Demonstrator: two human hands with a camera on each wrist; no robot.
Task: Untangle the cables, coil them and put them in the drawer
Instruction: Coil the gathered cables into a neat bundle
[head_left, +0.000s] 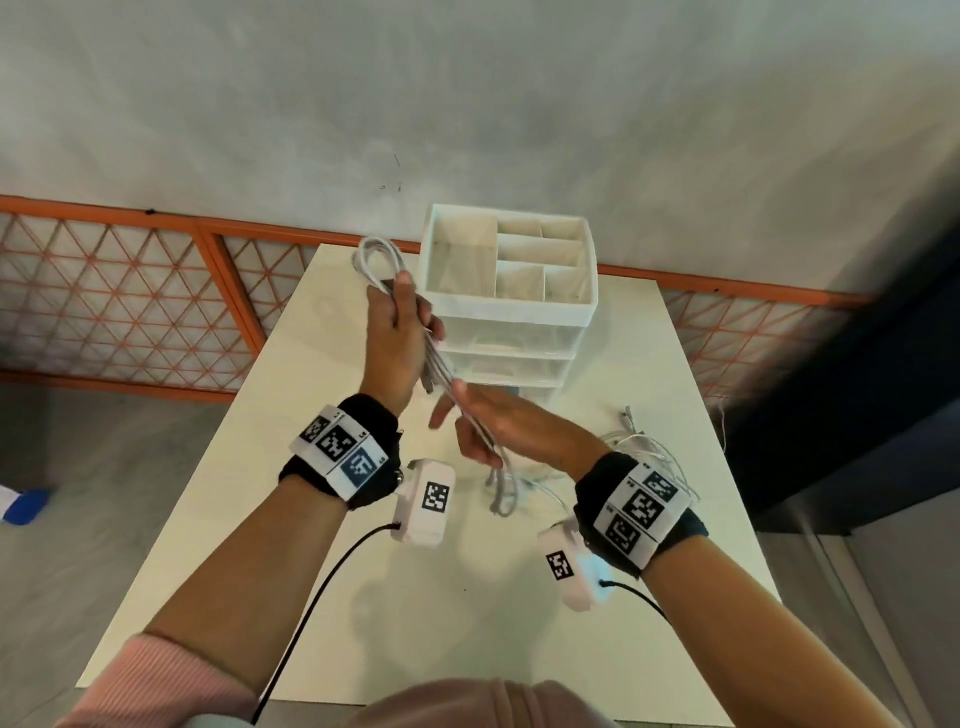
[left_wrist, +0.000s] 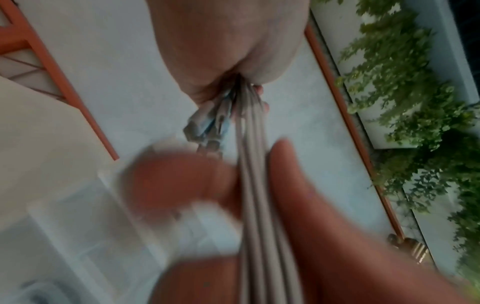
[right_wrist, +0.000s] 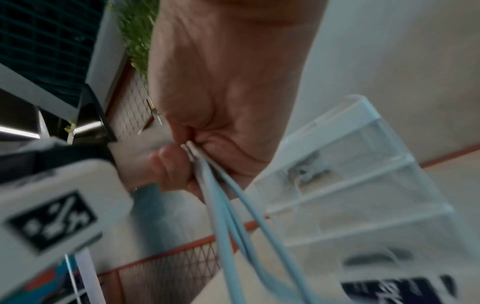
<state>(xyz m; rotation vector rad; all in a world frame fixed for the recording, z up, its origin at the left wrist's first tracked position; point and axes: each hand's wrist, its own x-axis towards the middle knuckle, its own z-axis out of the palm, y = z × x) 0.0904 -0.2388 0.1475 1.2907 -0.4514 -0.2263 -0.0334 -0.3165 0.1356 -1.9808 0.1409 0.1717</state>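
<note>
A bundle of grey cable (head_left: 442, 370) is folded into long loops and stretched between both hands above the white table (head_left: 218, 545). My left hand (head_left: 397, 332) grips the upper part, and one loop (head_left: 371, 257) sticks out above its fist. In the left wrist view the cable strands (left_wrist: 249, 185) and its connectors (left_wrist: 207, 127) come out of the left palm. My right hand (head_left: 483, 426) holds the strands lower down; the right wrist view shows its fingers (right_wrist: 168, 164) curled round the cable (right_wrist: 221, 205). The lower loop (head_left: 501, 493) dangles near the table.
A white drawer unit (head_left: 506, 306) with clear, closed drawers (right_wrist: 363, 185) stands at the back of the table, just beyond the hands. A tangle of thin white cables (head_left: 644, 447) lies by the right wrist. An orange lattice rail (head_left: 130, 291) runs behind the table.
</note>
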